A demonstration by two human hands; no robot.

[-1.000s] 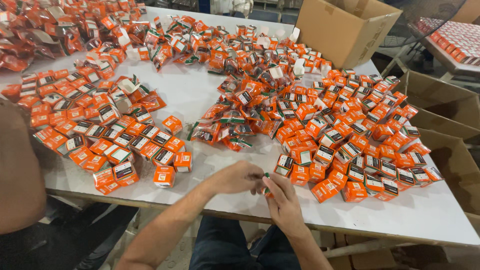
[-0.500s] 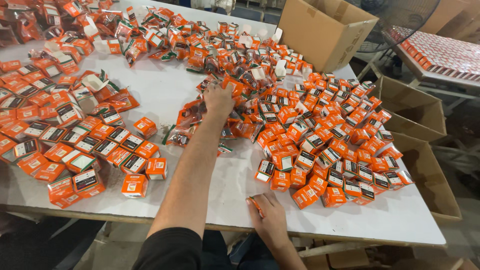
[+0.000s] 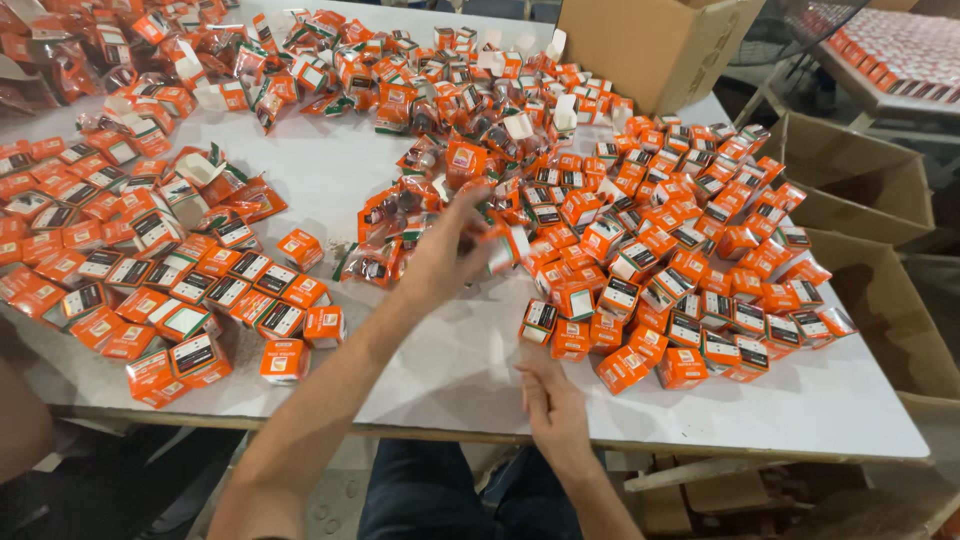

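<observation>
My left hand [image 3: 445, 255] is stretched out over the white table [image 3: 450, 370]. It is blurred, and its fingers close around a small orange and white box [image 3: 506, 246] at the edge of a heap of clear-wrapped packets [image 3: 385, 235]. My right hand [image 3: 552, 405] rests flat near the table's front edge with nothing in it. It lies just in front of a spread of small closed orange boxes [image 3: 680, 270]. Another group of orange boxes [image 3: 150, 290] lies to the left.
A tall cardboard carton [image 3: 650, 45] stands at the back right of the table. Open cartons [image 3: 860, 200] sit beside the table on the right. Opened boxes and packets [image 3: 300, 60] cover the far side. Another person's arm [image 3: 22, 425] shows at the lower left.
My left hand went from my right hand at the table's edge out to the packet heap, and now draws back with a box. My right hand has stayed near the front edge.
</observation>
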